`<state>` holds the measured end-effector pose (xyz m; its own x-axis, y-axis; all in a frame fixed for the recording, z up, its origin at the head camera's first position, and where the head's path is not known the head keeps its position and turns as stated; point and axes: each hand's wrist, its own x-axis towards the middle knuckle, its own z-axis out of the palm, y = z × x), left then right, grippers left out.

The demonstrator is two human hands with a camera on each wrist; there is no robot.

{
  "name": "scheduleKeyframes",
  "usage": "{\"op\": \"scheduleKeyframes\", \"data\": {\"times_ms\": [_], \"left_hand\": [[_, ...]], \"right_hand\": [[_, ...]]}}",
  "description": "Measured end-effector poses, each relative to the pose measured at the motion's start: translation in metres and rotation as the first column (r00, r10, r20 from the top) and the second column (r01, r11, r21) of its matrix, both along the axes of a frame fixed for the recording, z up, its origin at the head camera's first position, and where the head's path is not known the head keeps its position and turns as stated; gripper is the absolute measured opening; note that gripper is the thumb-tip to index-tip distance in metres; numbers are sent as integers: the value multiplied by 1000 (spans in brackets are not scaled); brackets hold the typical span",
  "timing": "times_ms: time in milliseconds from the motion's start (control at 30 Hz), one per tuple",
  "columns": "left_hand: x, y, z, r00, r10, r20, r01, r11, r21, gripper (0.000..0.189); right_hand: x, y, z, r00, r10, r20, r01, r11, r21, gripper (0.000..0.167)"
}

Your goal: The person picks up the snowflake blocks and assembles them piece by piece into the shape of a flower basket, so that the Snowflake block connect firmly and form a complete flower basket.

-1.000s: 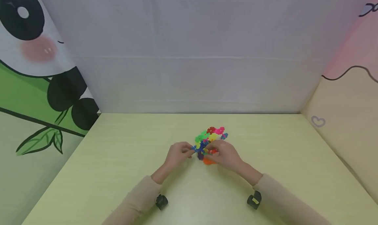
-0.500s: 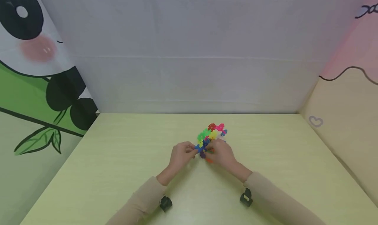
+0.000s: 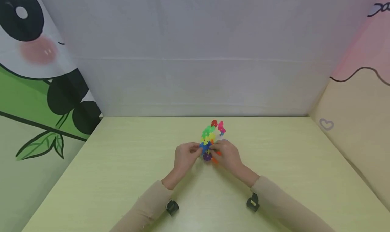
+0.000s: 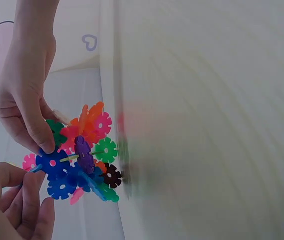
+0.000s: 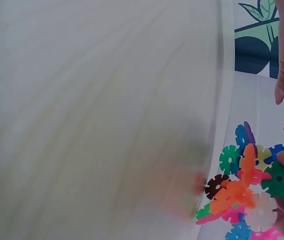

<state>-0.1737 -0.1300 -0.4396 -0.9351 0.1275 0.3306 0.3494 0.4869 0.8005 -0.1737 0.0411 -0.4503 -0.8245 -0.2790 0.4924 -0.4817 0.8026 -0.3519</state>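
Note:
A cluster of interlocking plastic snowflake discs in many colours is held up between both hands, above the table. My left hand pinches a light blue disc at the cluster's left side. My right hand grips the cluster from the right, its thumb and fingers at a dark blue disc and a dark green disc. A purple disc sits low on the near side. Whether the light blue disc is slotted into its neighbour, I cannot tell.
The pale yellow table extends around both arms. A white cloth wall stands behind it, with printed panels at the left and right. Each wrist carries a small black camera.
Both hands have moved a little away from the body, the right hand also leftward. The cluster has turned between them, its red and pink end swinging left and up.

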Motion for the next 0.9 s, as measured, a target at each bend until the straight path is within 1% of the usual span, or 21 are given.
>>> {"op": "scheduleKeyframes", "data": {"times_ms": [133,267,333,400,533,700,767,900], "left_hand": [[2,-1,4,999,14,-33,-15,999,-52,14],[2,-1,7,995,5,-102,-22,986,-163,14],[2,-1,8,993,2,-115,-25,980,-197,13],[1,-1,8,993,-3,-119,-23,977,-214,13],[2,-2,8,997,5,-81,-20,982,-190,13],[2,-5,4,998,3,-61,-14,985,-174,13],[3,-7,1,999,1,-44,-9,985,-173,12],[4,-13,-6,1000,-9,3,10,985,-174,10]], "right_hand": [[-1,-3,2,1000,11,-23,-11,999,30,9],[-2,-5,2,997,33,-64,-29,997,69,8],[-2,-6,3,996,47,-79,-40,995,89,7],[-2,-7,3,994,59,-88,-49,993,104,7],[-2,-7,3,993,80,-84,-70,991,110,7],[-2,-8,1,994,84,-72,-77,992,98,7],[-1,-10,0,996,79,-48,-75,993,86,6],[1,-15,-1,996,83,36,-86,994,70,4]]}}
